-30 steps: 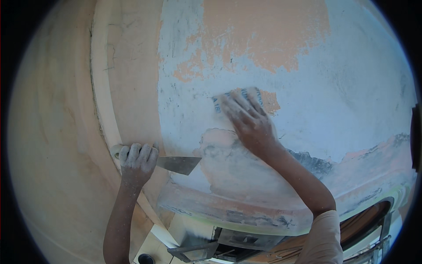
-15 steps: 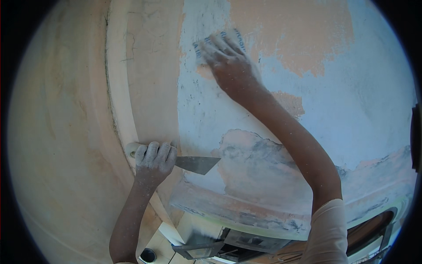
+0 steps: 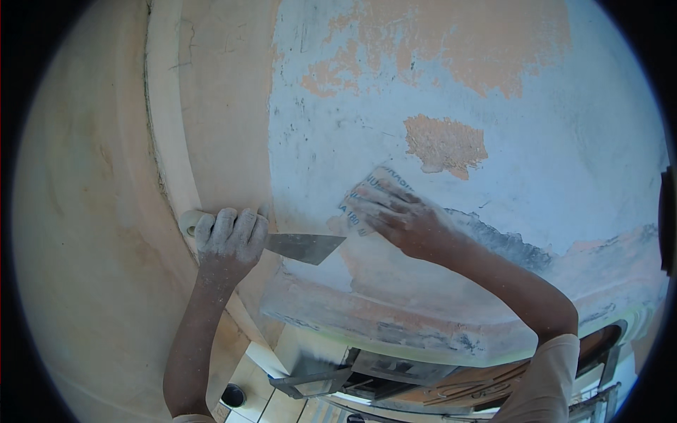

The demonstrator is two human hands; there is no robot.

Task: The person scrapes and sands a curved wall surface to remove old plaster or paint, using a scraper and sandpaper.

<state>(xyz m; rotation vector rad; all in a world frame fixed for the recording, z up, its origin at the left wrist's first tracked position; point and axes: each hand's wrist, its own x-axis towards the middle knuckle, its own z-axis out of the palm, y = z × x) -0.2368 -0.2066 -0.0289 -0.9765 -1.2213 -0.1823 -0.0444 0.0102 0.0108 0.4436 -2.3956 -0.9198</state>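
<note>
My left hand (image 3: 231, 243), dusted white, is closed round the handle of a putty knife (image 3: 307, 247). Its flat metal blade points right, across the wall surface. To the right of the blade tip, my right hand (image 3: 405, 217) presses a sheet of sandpaper (image 3: 352, 206) against the wall (image 3: 557, 148). The sheet's printed backing shows round the fingers; its grit side is hidden against the wall. Pale blue-white coating covers this part of the wall. A rough peach-coloured bare patch (image 3: 446, 146) lies just above my right hand.
A cracked beige strip (image 3: 226, 120) and a raised moulding (image 3: 166, 113) run up the left side. Below the wall's lower ledge (image 3: 395, 328) appear a dark bucket (image 3: 233, 395) on the tiled floor, a grey metal frame (image 3: 310, 384) and a brown wooden panel (image 3: 458, 388).
My right hand has moved down the wall with the sandpaper, from the upper coating to near the blade's height. My left hand keeps hold of the putty knife; the whole view has shifted slightly.
</note>
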